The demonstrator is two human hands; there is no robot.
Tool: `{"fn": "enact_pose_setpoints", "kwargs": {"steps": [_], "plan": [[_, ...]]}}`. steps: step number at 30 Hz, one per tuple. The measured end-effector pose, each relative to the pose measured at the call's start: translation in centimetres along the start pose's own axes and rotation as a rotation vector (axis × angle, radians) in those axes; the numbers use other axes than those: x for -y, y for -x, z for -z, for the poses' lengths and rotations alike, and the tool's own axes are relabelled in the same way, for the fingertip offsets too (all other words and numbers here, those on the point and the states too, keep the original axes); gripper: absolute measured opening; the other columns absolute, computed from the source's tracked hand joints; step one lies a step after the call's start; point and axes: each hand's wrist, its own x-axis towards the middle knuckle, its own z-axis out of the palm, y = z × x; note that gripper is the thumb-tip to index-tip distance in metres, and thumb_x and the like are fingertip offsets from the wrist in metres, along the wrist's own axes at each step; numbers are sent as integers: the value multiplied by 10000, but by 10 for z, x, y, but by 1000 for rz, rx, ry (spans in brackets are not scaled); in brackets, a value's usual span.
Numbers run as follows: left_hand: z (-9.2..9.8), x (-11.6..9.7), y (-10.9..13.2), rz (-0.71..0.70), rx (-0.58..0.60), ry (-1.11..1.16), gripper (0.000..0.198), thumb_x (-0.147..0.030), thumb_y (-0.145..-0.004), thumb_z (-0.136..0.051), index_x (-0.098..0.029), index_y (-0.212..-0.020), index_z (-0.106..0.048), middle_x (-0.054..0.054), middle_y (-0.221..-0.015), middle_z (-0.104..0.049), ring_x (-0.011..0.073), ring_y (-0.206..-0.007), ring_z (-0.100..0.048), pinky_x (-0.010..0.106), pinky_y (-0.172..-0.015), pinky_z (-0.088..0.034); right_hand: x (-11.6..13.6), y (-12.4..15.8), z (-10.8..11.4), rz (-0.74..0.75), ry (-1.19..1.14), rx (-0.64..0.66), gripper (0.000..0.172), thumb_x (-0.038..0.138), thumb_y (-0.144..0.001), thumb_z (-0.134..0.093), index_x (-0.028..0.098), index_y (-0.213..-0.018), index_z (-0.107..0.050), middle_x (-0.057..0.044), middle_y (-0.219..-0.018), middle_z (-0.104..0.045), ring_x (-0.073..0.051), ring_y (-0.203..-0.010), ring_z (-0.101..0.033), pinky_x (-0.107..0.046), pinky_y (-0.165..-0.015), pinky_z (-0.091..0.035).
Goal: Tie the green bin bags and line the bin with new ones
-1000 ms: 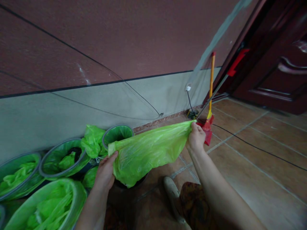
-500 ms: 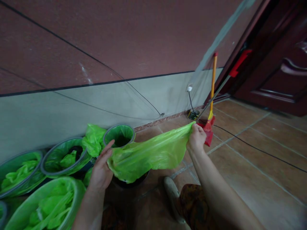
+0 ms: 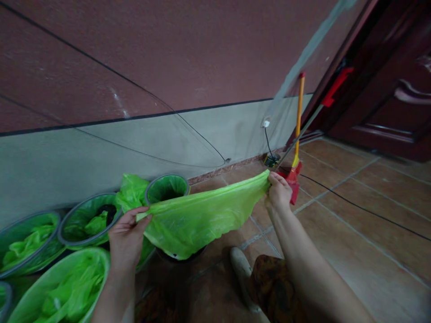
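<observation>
A thin green plastic bag (image 3: 202, 215) is stretched between my two hands, its upper edge nearly straight and its lower part hanging loose. My left hand (image 3: 129, 229) pinches the bag's left corner between thumb and fingers. At the opposite corner, my right hand (image 3: 279, 190) is closed on the edge. Below the bag, a dark round container shows only in part; the bag hides most of it. Just behind the bag stands a grey-rimmed bin (image 3: 167, 176) lined with green plastic.
To the left stand several more bins, among them a lined bin (image 3: 89, 199) and a pale bin (image 3: 33, 280) holding crumpled green bags. A red dustpan (image 3: 293, 184) and yellow-handled tool (image 3: 299, 112) lean near the door (image 3: 387, 98). A black cable (image 3: 353, 207) crosses the tiled floor.
My left hand has moved left and gone from open fingers to pinching the bag's corner. The bag is now pulled wider and straighter along its top. My right hand has barely moved.
</observation>
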Motion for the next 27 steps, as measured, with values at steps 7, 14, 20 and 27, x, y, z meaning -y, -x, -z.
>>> {"fn": "enact_pose_setpoints", "kwargs": {"steps": [7,14,20,27], "plan": [[0,1,0,-56,-119,-116,329,-275,-547,-766,-183,-852,-686,-56,-633,-651,97,-528,-558,212,-525,-463,-9,-15,6,129,117,-25,235,294,-618,-711,167,-794,-620,36,-665,-588,-104,-580,-535,-242,-561,-440],[-18,14,8,-55,9,-166,289,-291,-569,-733,-191,-784,-569,-46,-635,-638,107,-526,-561,219,-525,-455,1,72,-11,782,502,518,214,269,-875,-562,206,-1065,-639,-70,-1015,-662,-202,-954,-614,-380,-851,-503],[-42,20,30,-237,173,-476,122,-262,-709,-610,-219,-782,-522,-61,-647,-598,107,-561,-558,211,-548,-419,-9,159,-27,847,624,1143,305,266,-904,-576,231,-1204,-619,-80,-1208,-655,-219,-1097,-578,-410,-962,-468],[-54,22,44,-417,263,-673,91,-198,-760,-551,-235,-843,-549,-88,-598,-535,89,-504,-498,200,-542,-372,-26,165,-36,714,659,1068,79,227,-874,-633,247,-932,-683,-39,-1097,-686,-200,-1023,-586,-391,-924,-458]]}}
